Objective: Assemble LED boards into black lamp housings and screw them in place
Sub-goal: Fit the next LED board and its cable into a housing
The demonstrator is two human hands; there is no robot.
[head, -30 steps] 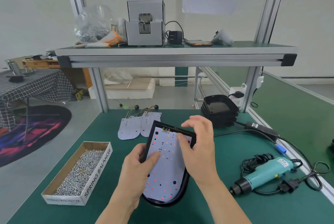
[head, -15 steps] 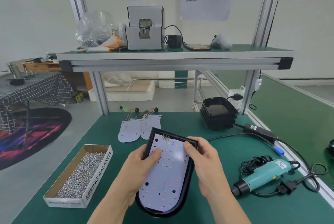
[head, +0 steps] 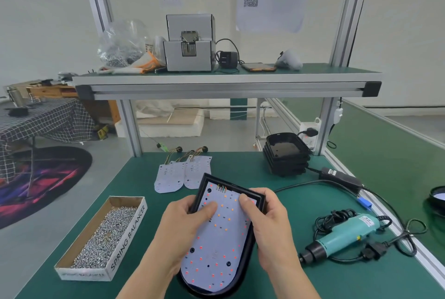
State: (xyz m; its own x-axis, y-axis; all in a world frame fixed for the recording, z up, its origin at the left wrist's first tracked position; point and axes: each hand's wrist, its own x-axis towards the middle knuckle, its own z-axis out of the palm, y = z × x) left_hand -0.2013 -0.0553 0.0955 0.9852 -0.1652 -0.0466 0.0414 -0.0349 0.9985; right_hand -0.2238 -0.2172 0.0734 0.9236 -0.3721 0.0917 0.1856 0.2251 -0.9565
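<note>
Step in hand: seating the LED board (head: pixel 216 245) in the black lamp housing (head: pixel 245 262). No screw shows in it, so I judge that fastening has not begun.
Left hand: the left hand (head: pixel 183 231) grips the housing's left edge with its fingers curled underneath and its thumb (head: pixel 207 209) flat on the board.
Right hand: the right hand (head: pixel 269 231) grips the far right corner the same way, its thumb (head: pixel 245 202) pressing the board's upper part.
Where it is: housing and board are held over the near middle of the table (head: pixel 301 202), between the screw box (head: pixel 127 238) and the electric screwdriver (head: pixel 344 236). I cannot tell whether the rounded end rests on the table.
Pointing: the square end, where the coloured wires (head: pixel 221 187) join the board, points away from the person. The rounded end points back at them, and the LED face is up.
Long axis: runs near to far, with the far end leaning slightly right and seemingly raised.
Risk, seating: uneven thumb pressure could leave the board cocked on the rim, so its holes miss their mounts.
Risk, wires: pushing the far edge down could pinch the wires beneath it.
Risk, LEDs: the thumbs bear directly on the LED face, so hard pressing might damage it.
Risk, handover: freeing one hand for a screw leaves a single grip, and the unfastened board could slide toward the lower end.
Elsewhere: spare boards (head: pixel 183 173) and stacked housings (head: pixel 286 154) lie farther back.
</note>
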